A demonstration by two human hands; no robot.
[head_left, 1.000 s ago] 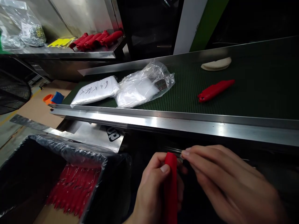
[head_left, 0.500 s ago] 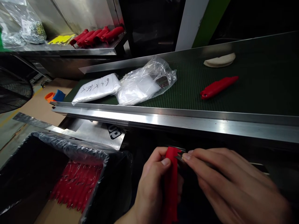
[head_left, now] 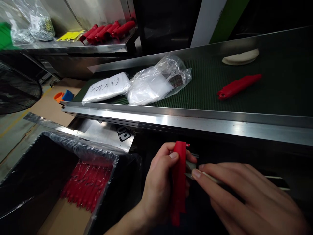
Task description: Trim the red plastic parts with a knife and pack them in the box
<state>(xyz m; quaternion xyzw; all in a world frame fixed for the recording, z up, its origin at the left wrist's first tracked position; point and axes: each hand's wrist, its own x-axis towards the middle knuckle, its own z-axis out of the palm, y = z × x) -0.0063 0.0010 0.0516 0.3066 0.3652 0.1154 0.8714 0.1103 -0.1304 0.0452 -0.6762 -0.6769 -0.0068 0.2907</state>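
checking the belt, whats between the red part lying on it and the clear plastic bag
In the head view, only bare green conveyor belt lies between the red part and the clear plastic bag; nothing rests on that stretch.

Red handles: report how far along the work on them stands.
Done, by the look of it: a stack of red pieces lies in the bag-lined box. In hand: the left hand grips one red handle upright while the right hand holds a thin blade-like tool against its edge. Left: one red piece waits on the green belt, and more sit on the far shelf.
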